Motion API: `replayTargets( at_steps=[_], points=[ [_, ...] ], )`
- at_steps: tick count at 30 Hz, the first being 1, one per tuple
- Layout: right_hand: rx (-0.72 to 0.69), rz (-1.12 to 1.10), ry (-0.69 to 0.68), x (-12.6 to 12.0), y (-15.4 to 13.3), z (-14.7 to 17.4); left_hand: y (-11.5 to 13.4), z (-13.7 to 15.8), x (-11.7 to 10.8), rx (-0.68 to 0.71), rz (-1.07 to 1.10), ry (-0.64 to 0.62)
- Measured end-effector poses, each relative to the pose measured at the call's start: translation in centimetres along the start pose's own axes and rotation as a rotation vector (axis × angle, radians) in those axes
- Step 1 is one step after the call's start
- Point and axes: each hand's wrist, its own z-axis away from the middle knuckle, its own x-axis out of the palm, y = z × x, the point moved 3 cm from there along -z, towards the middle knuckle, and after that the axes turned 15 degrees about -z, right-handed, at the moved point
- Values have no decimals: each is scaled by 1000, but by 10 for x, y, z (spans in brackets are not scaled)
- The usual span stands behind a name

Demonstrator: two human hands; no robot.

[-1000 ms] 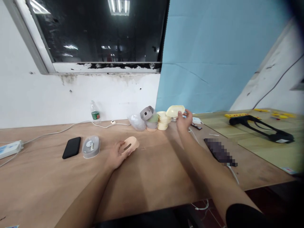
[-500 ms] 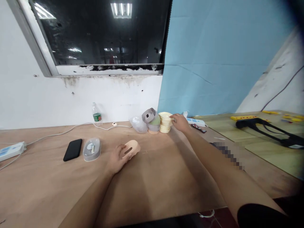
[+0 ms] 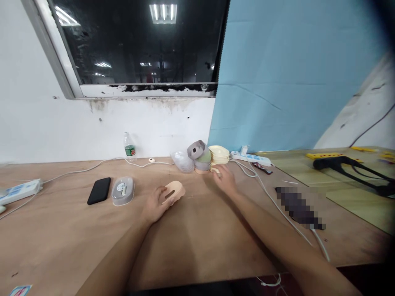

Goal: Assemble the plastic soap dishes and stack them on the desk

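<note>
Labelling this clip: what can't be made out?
Head view, lower part of the stack of pale yellow oval dishes: partly behind the right hand.
Head view, left end of the slotted peach oval dish: covered by the left hand.
Head view, long dark item: masked by pixelation.
Head view, blue-edged card: cut off by bottom edge.

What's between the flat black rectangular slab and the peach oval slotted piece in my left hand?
In the head view, a translucent, rounded plastic container, then your left hand itself.
</note>
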Motion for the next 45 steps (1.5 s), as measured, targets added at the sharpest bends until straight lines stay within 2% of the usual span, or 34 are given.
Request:
replayTargets(
  at_steps=[5,8,10,15,17,20,23,26,28,30,33,36,38,41,45],
  points=[
    [-43,-297,-354,48,-58,43,8,2,1,92,-60,-7],
    [-48,-401,-477,60,-79,52,12,4,2,155,-94,-2],
    [-57,-446,-512,63,-86,54,14,5,2,176,-108,-8],
    [-34,-432,-481,61,-76,54,13,6,-3,214,-142,44],
    [-12,-419,-455,59,-67,51,9,4,-11,231,-201,132],
    [42,-401,-359,53,-49,47,-3,0,-33,198,-343,351],
    [109,-382,-217,48,-32,44,-22,-1,-59,13,-506,550],
    [173,-363,-99,47,-17,42,-45,1,-79,-270,-643,622],
    [205,-339,-50,46,-9,41,-60,2,-85,-428,-689,575],
    [223,-297,-18,44,-2,39,-75,2,-85,-547,-686,468],
    [232,-193,18,37,8,38,-93,0,-81,-632,-611,312],
    [234,-117,-3,31,20,37,-102,-2,-78,-615,-582,268],
    [228,-80,-68,29,28,37,-102,-4,-76,-567,-583,261],
    [235,7,-190,29,38,38,-95,-7,-69,-454,-556,233],
    [239,144,-306,25,38,37,-80,-11,-53,-327,-434,123]
  ],
)
